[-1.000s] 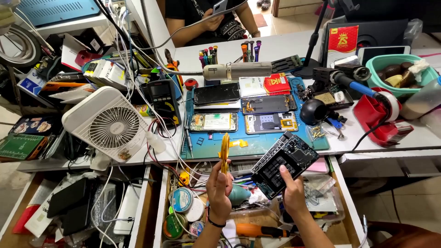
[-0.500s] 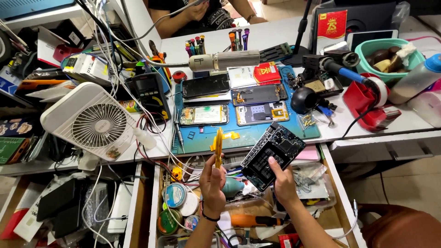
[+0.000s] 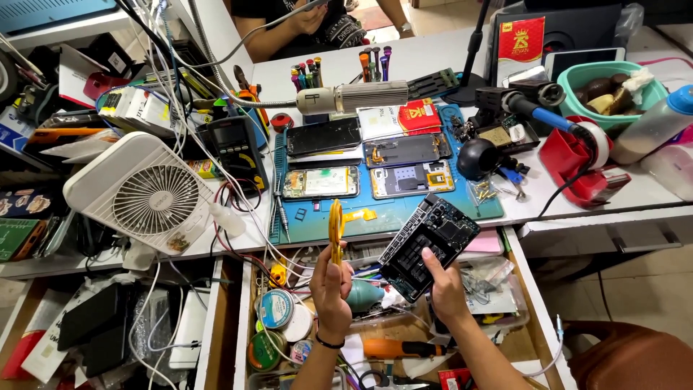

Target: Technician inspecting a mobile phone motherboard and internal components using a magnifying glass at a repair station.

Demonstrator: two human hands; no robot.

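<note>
Two hands working at 6 o'clock over the open drawer (image 3: 520, 289): left hand (image 3: 330, 289) gripping yellow tweezers (image 3: 336, 227), right hand (image 3: 442, 289) holding an opened phone (image 3: 429, 245), internals exposed; reassembly apparently pending.

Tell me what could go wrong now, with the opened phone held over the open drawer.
1. The right hand holds the opened phone only by its lower end, tilted above the cluttered drawer; if the grip loosens, it may fall among the tools.
2. The left hand pinches a yellow flex strip upright; this thin part could probably bend or tear.
</note>
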